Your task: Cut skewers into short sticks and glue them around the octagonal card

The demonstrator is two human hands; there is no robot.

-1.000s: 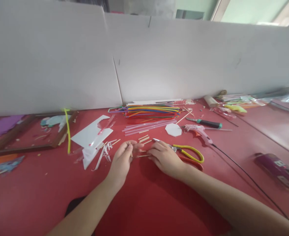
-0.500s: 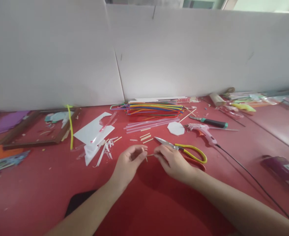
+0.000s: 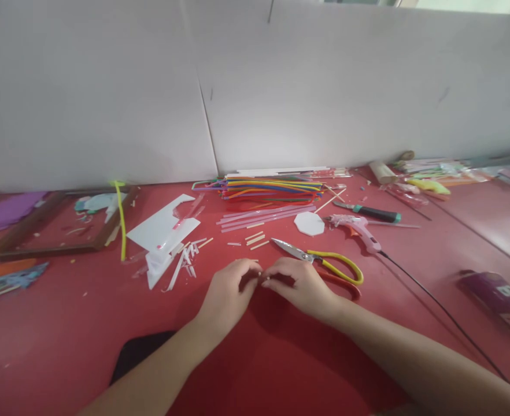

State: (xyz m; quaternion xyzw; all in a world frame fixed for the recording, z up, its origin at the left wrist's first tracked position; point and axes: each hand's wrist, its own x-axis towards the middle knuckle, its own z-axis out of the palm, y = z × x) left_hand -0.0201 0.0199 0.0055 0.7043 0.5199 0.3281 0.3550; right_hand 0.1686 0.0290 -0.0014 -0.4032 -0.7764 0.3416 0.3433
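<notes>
My left hand is closed in a pinch, with a small wooden stick mostly hidden between thumb and forefinger. Fingertip to fingertip with it, my right hand pinches another short stick, of which only a tiny end shows. Just beyond the hands, several short wooden sticks lie on the red table. Scissors with yellow and red handles rest partly behind my right hand. To the left of my left hand is a pile of white paper strips.
A pink glue gun trails a black cord at the right, near a craft knife and a white octagon. Bundled colourful pipe cleaners lie along the white partition. Further left are white card and a brown frame.
My hands have come together, so the fingertips nearly touch. The sticks, plainer to see before, are now mostly covered by my fingers. The view has tilted slightly down.
</notes>
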